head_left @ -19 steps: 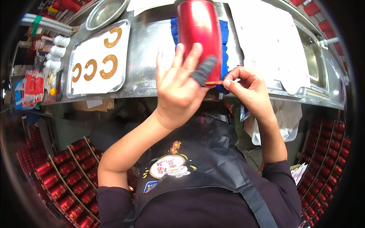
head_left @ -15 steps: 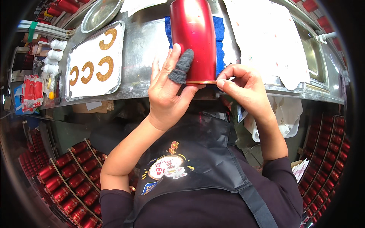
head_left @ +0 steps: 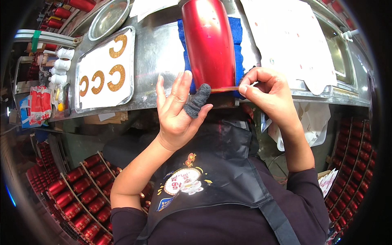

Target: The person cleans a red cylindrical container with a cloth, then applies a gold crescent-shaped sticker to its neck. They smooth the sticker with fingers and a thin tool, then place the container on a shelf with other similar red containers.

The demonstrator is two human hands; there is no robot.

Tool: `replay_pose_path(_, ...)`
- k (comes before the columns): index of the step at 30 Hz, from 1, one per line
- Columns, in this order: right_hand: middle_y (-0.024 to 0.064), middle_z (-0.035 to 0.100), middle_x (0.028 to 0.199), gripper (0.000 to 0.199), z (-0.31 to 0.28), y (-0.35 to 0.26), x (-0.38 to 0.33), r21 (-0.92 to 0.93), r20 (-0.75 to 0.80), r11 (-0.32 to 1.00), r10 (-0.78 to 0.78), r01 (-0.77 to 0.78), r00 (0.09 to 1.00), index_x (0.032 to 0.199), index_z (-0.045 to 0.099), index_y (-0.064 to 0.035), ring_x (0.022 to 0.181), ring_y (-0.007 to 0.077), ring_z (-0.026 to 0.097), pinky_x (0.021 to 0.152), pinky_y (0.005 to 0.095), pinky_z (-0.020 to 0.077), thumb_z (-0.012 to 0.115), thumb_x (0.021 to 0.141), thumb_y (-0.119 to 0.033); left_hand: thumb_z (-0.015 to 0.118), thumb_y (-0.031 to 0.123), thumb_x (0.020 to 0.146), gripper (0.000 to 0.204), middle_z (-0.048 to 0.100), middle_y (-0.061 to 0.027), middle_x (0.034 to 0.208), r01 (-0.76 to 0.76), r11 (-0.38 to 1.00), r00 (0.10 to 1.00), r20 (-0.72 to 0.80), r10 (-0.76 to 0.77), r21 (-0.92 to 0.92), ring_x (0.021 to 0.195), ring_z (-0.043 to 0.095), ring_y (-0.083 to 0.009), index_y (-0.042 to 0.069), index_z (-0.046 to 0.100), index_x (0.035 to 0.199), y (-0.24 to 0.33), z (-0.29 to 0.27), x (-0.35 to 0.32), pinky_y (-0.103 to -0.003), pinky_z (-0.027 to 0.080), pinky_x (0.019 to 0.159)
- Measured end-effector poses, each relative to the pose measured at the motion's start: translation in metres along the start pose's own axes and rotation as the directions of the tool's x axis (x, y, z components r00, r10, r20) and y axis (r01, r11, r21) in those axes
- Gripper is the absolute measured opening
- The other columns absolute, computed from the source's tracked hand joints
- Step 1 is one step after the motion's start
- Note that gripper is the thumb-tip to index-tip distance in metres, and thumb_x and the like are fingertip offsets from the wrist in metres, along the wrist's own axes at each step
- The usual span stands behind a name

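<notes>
A glossy red metal cylinder (head_left: pixel 209 43) lies on a blue cloth (head_left: pixel 238 45) on the steel bench (head_left: pixel 157 53). My left hand (head_left: pixel 177 110) is below its near end, fingers spread, with a grey fabric cot on the index finger pressing a thin gold band (head_left: pixel 224 88) against the cylinder's rim. My right hand (head_left: pixel 267 96) pinches the other end of that gold band at the cylinder's right side and holds it taut.
A steel tray (head_left: pixel 104 102) with several gold curved pieces sits at the left, a round steel dish (head_left: pixel 108 18) behind it. A white printed sheet (head_left: pixel 292 41) covers a tray on the right. Racks of red cylinders (head_left: pixel 79 196) stand below at both sides.
The view has dropped, so the cylinder sits higher in frame. My left hand slid down off the cylinder's body to its near rim. My right hand pulled the gold band out straighter.
</notes>
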State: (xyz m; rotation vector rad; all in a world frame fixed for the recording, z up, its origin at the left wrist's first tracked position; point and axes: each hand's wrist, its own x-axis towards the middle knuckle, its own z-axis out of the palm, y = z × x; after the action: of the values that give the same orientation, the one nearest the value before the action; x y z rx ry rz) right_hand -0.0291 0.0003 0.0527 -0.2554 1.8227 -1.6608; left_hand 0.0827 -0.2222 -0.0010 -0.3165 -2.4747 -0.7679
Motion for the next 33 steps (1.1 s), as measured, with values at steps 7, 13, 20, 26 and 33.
replay_pose_path(7, -0.0023, 0.063, 0.083, 0.01, 0.001, 0.003, 0.004, -0.036, 0.003, 0.999, 0.01, -0.009, 1.0, 0.087, 0.066, -0.0012, 0.072, 0.001, 0.052, 0.064, 0.017, 0.0401, 0.071, 0.089, -0.009, 0.081, 0.019, 0.074, 0.035, 0.056, -0.0216, 0.142, -0.108, 0.987, 0.994, -0.017, 0.111, 0.117, 0.117, 0.063, -0.043, 0.014, 0.075, 0.108, 0.008, 0.0, 0.017, -0.07, 0.03, 0.105)
replay_pose_path(13, -0.0024, 0.063, 0.083, 0.007, 0.002, 0.009, 0.005, -0.034, -0.012, 0.999, 0.039, -0.04, 0.999, 0.088, 0.066, -0.0011, 0.073, 0.0012, 0.053, 0.065, 0.0172, 0.0423, 0.07, 0.089, -0.007, 0.067, 0.018, 0.077, 0.012, 0.058, -0.0178, 0.141, -0.158, 0.966, 0.986, -0.017, 0.165, 0.206, 0.124, 0.058, -0.0466, 0.012, 0.073, 0.086, 0.022, 0.009, 0.04, -0.075, 0.029, 0.102)
replay_pose_path(20, -0.0025, 0.062, 0.081, 0.006, 0.005, 0.01, 0.0, -0.077, -0.074, 0.996, 0.034, -0.04, 0.997, 0.088, 0.064, -0.0006, 0.066, 0.0003, 0.054, 0.059, 0.0167, 0.0419, 0.067, 0.091, -0.005, 0.085, 0.017, 0.072, 0.064, 0.051, -0.0248, 0.146, 0.138, 0.966, 0.985, -0.073, -0.157, -0.218, 0.129, 0.054, -0.0445, -0.002, 0.063, 0.129, 0.006, 0.012, 0.035, -0.054, 0.035, 0.111)
replay_pose_path(26, -0.0065, 0.054, 0.074, 0.02, 0.034, 0.013, -0.016, -0.108, -0.215, 0.993, -0.06, 0.037, 0.975, 0.112, 0.057, -0.0016, 0.055, -0.0028, 0.043, 0.051, 0.0164, 0.0307, 0.058, 0.092, 0.0, 0.074, 0.011, 0.09, 0.072, 0.039, -0.0197, 0.156, 0.359, 0.76, 0.93, 0.138, -0.341, -0.542, 0.144, 0.038, -0.0266, -0.003, 0.038, 0.151, 0.003, -0.004, 0.021, -0.04, 0.028, 0.119)
replay_pose_path(33, 0.0119, 0.056, 0.098, 0.053, 0.058, 0.017, 0.0, -0.494, -0.318, 0.833, -0.438, 0.248, 0.841, 0.112, 0.05, -0.0017, 0.078, 0.0239, 0.053, 0.068, 0.0357, 0.0444, 0.081, 0.079, -0.029, 0.069, 0.01, 0.095, 0.049, 0.059, -0.005, 0.127, 0.566, 0.375, 0.769, 0.305, -0.562, -0.734, 0.112, 0.057, -0.0131, -0.001, 0.051, 0.14, 0.017, -0.002, 0.024, -0.028, 0.046, 0.097)
